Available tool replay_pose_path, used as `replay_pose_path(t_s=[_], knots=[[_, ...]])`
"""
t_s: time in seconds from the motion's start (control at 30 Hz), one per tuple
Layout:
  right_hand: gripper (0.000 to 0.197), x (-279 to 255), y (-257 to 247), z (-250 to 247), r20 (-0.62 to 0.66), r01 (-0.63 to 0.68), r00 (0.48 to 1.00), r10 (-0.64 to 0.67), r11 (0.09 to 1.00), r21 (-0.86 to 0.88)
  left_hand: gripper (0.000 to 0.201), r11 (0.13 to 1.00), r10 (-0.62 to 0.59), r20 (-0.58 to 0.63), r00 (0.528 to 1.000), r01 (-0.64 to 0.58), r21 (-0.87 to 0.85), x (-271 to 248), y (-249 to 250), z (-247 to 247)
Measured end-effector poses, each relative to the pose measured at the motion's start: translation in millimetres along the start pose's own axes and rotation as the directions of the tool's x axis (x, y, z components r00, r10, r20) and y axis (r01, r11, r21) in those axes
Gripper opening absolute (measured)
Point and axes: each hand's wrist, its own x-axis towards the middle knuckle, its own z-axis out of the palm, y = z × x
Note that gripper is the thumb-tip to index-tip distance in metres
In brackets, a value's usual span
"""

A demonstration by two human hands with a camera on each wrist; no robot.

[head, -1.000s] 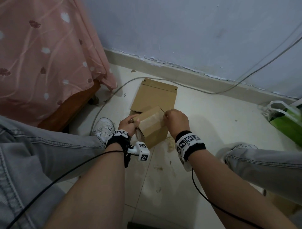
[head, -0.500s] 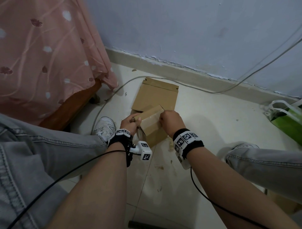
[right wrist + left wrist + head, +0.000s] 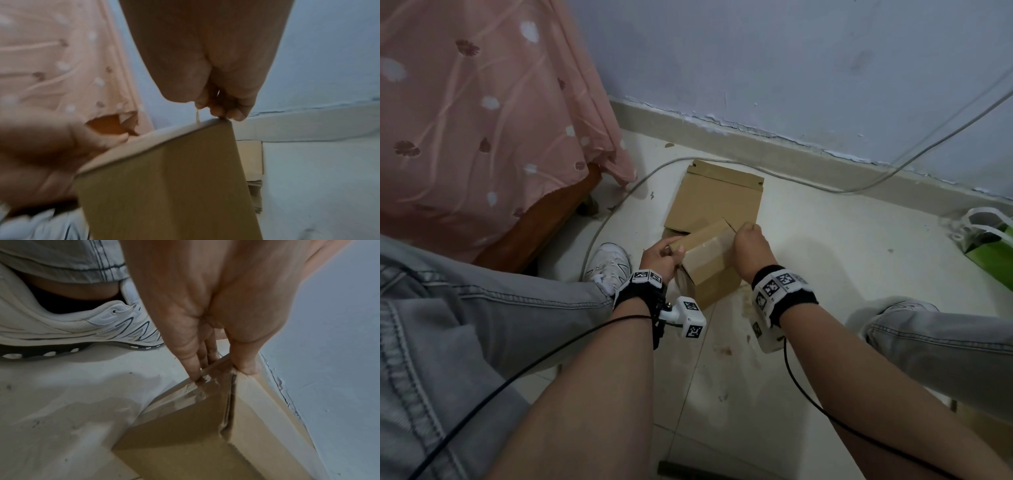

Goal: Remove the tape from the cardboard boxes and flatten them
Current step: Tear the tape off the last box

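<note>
A small brown cardboard box [image 3: 710, 270] with clear tape [image 3: 714, 248] across its top is held just above the floor between my knees. My left hand [image 3: 663, 255] grips its left end, thumb on top and fingers [image 3: 194, 369] on the crinkled tape [image 3: 191, 394] of the box [image 3: 205, 443]. My right hand [image 3: 750, 245] is curled at the top right corner. In the right wrist view my right hand [image 3: 222, 113] pinches a thin tape strand [image 3: 197, 118] at the box [image 3: 174, 186] edge. A flattened cardboard box [image 3: 717, 195] lies on the floor behind.
A bed with a pink flowered sheet [image 3: 482, 120] stands at the left. A grey cable [image 3: 825, 190] runs along the wall base. A green bag [image 3: 989, 246] sits at the right. My white shoe [image 3: 609, 263] is left of the box; my jeans-clad legs [image 3: 945, 342] flank the white floor [image 3: 722, 359].
My right hand slid a little left along the box top, then back to the right corner. The left hand kept its grip and the box stayed almost in place.
</note>
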Motion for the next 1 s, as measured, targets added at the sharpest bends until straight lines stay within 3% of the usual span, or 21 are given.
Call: replay_pose_path(t_s=[0.1,0.27,0.33,0.47,0.77,0.83,0.9,1.0], knots=[[0.012,14,11,-13,0.009,-0.126,0.992,0.127,0.962,0.241,0.025,1.0,-0.004,-0.003,1.0,0.004,-0.014,0,1,0],[0.032,21,30,-20,0.028,-0.123,0.992,0.123,0.894,0.43,0.027,1.0,0.001,-0.006,1.0,-0.001,-0.013,1,2,1],[0.03,18,31,-18,-0.016,-0.08,0.995,0.096,0.903,0.422,0.027,1.0,0.001,-0.011,1.0,-0.001,-0.001,0,1,2],[0.014,13,26,-12,-0.016,0.046,0.999,-0.043,0.969,0.243,0.023,1.0,-0.001,-0.009,1.0,0.001,-0.011,-2,1,2],[0.009,15,36,-7,-0.081,-0.13,0.976,0.202,0.84,0.526,0.025,1.0,-0.019,-0.002,1.0,0.019,-0.015,-3,1,1],[0.01,18,37,-7,-0.07,-0.179,0.956,0.283,0.761,0.623,0.026,1.0,-0.019,-0.002,1.0,0.019,-0.02,-4,2,2],[0.009,19,38,-7,-0.015,-0.218,0.937,0.35,0.616,0.756,0.023,0.999,-0.019,-0.001,1.0,0.019,-0.028,-7,6,2],[0.008,14,36,-11,0.059,-0.23,0.934,0.353,0.467,0.854,0.024,0.999,-0.03,-0.006,1.0,0.03,-0.032,-10,7,1]])
